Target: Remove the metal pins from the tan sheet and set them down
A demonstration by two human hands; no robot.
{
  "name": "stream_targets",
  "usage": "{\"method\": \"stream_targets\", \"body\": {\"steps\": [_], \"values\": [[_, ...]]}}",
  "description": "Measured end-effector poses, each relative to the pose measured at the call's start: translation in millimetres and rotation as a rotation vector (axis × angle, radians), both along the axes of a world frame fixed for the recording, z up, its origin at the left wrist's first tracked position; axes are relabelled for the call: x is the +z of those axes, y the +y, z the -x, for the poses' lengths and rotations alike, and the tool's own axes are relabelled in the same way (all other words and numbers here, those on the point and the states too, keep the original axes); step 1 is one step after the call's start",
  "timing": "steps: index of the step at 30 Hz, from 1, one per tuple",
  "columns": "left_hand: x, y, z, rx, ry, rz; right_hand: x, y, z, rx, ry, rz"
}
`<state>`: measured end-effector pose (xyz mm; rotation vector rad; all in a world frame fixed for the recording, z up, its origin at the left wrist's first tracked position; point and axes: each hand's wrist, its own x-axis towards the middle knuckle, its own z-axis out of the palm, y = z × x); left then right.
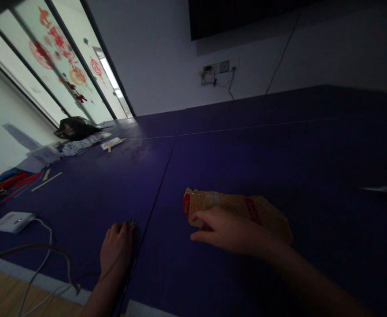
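A brown paper package (226, 200) with red bands and a strip of clear tape lies flat on the purple table (193, 163). Over its near edge is my right hand (226, 229), thumb and fingers apart, with nothing visible between them. To the left, my left hand (116, 246) rests on the table with its fingers curled down at a small bundle of thin metallic pieces (131, 223). Whether those fingers grip the bundle or only touch it is hard to make out.
A white device (13, 222) with a cable sits at the left. Behind it are colourful items (15, 182), yellow strips (47, 181), papers and a black bag (76, 127). A blurred pointed object (381, 189) lies at the far right.
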<state>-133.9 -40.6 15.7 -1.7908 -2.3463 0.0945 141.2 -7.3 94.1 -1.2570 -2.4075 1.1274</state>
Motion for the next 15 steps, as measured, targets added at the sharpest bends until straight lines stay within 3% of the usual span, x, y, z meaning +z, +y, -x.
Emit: {"method": "stream_targets", "body": {"steps": [15], "values": [[-4.0,1.3,2.2,-0.026,-0.002,-0.052,4.8,-1.5,0.1,0.012,-0.042,-0.012]]}}
